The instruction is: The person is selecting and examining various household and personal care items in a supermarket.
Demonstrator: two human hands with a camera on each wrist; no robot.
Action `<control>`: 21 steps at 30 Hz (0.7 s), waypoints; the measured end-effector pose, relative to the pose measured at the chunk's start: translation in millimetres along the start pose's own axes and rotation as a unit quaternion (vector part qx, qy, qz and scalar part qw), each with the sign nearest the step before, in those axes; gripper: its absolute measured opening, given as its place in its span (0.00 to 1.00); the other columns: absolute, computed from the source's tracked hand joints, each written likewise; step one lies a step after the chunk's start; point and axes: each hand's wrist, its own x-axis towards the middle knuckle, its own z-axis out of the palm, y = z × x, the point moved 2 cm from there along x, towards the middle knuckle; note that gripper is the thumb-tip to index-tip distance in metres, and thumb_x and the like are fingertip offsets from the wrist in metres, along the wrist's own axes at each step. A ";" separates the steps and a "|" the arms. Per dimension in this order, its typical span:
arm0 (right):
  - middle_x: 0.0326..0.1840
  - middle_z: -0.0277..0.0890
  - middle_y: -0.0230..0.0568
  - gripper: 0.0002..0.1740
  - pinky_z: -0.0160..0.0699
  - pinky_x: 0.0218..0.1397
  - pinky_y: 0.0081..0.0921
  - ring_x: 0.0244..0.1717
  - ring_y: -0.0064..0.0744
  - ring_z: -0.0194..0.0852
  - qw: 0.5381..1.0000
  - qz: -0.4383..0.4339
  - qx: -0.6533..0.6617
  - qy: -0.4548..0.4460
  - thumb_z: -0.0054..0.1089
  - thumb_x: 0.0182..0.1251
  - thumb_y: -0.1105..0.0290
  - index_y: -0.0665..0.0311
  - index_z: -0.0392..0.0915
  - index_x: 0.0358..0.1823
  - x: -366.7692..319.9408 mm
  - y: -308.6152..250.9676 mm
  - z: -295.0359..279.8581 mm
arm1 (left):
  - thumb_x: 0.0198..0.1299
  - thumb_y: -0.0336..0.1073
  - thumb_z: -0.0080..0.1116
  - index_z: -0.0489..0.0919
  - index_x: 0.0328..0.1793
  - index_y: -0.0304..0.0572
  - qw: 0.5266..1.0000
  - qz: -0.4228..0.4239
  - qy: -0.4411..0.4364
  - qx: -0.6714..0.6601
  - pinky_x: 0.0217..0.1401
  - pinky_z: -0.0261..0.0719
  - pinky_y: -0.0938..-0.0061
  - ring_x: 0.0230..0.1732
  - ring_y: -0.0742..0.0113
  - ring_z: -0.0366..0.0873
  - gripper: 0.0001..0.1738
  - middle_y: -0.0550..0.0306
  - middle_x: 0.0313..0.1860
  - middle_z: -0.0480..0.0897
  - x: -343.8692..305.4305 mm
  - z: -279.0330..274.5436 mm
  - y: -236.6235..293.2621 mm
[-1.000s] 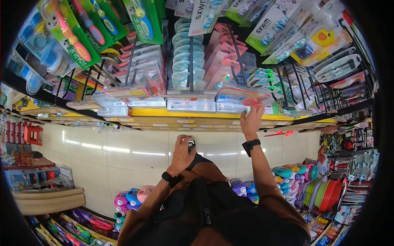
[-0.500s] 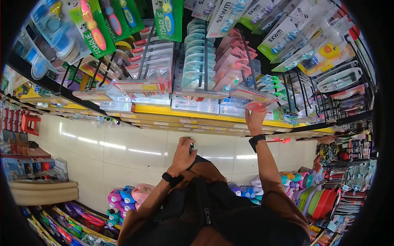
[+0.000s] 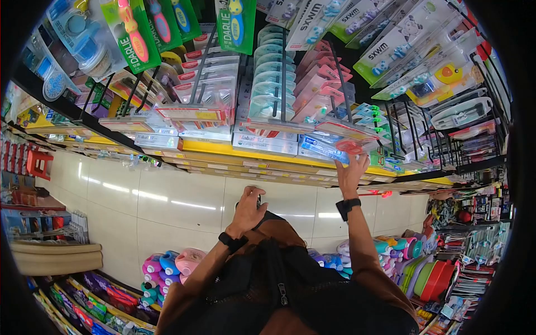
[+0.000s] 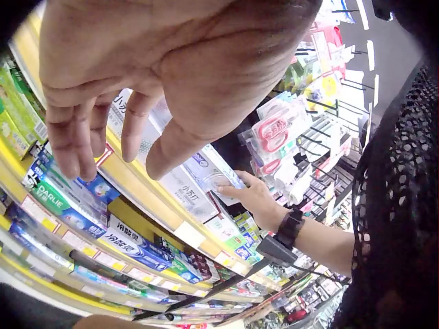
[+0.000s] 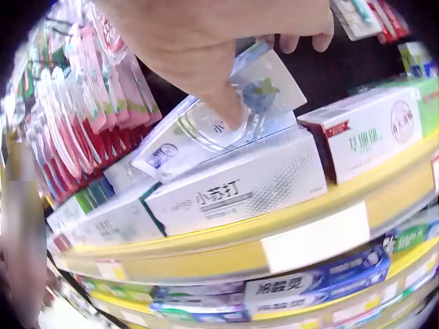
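Observation:
My right hand (image 3: 350,176) is at the shelf edge under the hanging packs. In the right wrist view, the right hand (image 5: 226,55) pinches a white and blue toothpaste box (image 5: 171,147) between thumb and fingers, tilted on top of a silver-white box (image 5: 236,185). The head view shows the same blue-white box (image 3: 319,148) beside the fingers. My left hand (image 3: 248,210) hangs over the floor, holding nothing, its fingers loosely curled. In the left wrist view the left hand (image 4: 171,68) is large in front of the shelves, and the right hand (image 4: 257,202) reaches the box beyond it.
Toothbrush packs hang on black hooks (image 3: 283,72) above the shelf. Lower shelves hold more toothpaste boxes (image 4: 130,240). A yellow shelf edge (image 3: 212,149) runs across. Detergent bottles (image 3: 167,268) and a red stool (image 3: 40,163) stand behind, around the tiled floor (image 3: 167,206).
The right hand has moved slightly right and down, and a blue-white box now shows raised at its fingers. The shelf view has shifted right. The left hand stays nearly where it was.

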 end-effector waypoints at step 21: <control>0.64 0.76 0.45 0.25 0.77 0.72 0.42 0.68 0.50 0.76 0.937 -0.048 0.342 -0.049 0.76 0.54 0.85 0.59 0.89 0.54 -62.9 -106.8 -44.0 | 0.56 0.22 0.77 0.82 0.72 0.48 0.978 0.173 0.114 0.034 0.61 0.86 0.62 0.59 0.46 0.84 0.35 0.49 0.76 0.75 36.9 -40.1 75.8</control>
